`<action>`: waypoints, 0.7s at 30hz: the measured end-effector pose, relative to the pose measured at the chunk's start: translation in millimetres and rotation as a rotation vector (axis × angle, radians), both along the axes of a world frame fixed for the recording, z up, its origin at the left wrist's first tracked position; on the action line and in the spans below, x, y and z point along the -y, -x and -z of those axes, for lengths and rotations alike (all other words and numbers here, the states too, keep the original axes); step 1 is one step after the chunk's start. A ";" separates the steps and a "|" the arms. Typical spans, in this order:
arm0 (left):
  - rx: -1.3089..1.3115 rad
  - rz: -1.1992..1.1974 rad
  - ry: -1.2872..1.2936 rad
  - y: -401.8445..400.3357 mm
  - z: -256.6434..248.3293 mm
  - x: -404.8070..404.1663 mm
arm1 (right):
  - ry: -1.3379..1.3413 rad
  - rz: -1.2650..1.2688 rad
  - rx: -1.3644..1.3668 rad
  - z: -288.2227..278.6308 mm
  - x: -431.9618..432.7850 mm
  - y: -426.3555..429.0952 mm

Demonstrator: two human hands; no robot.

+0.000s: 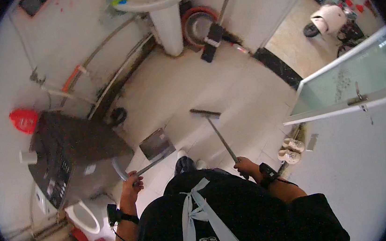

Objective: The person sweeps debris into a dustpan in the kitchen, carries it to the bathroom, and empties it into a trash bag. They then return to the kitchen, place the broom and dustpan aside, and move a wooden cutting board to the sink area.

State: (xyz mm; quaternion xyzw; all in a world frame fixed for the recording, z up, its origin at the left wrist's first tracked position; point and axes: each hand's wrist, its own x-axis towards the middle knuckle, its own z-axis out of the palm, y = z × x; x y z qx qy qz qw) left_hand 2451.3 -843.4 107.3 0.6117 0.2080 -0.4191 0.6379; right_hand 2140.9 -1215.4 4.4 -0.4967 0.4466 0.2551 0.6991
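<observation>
My right hand (246, 167) grips the long handle of a broom (222, 139). The broom's narrow head (205, 113) rests on the pale tiled floor ahead of my feet. In my left hand (133, 184) is the handle of a long-handled dustpan (156, 144). Its dark square pan sits on the floor left of the broom head, apart from it. A curved grey hose (119, 169) passes close to my left hand, in front of the washing machine; whether they touch, I cannot tell. Each wrist wears a strapped black device.
On the left stands a dark washing machine (86, 142), with a toilet (83, 217) behind it. A pedestal sink (167, 28), a basin (200, 26) and another long-handled cleaning tool (213, 40) are ahead. To the right are an open glass door (340, 80) and white clogs (290, 150).
</observation>
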 end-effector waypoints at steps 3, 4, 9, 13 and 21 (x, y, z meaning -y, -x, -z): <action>0.011 0.021 0.002 -26.1 8.5 18.0 | -0.026 0.156 -0.077 -8.7 -0.1 -8.8; 0.021 0.037 0.007 -34.2 9.7 23.1 | 0.030 0.111 0.010 -12.6 -1.0 -10.6; -0.001 0.125 0.067 -64.8 17.0 28.6 | 0.600 -0.165 -0.070 -26.1 -14.6 -2.4; -0.038 0.180 0.046 -91.8 28.3 48.1 | 0.702 -0.227 -0.133 -27.9 -21.8 21.5; -0.013 0.299 -0.014 -125.8 51.2 94.4 | 0.478 -0.113 -0.117 59.6 -14.4 81.4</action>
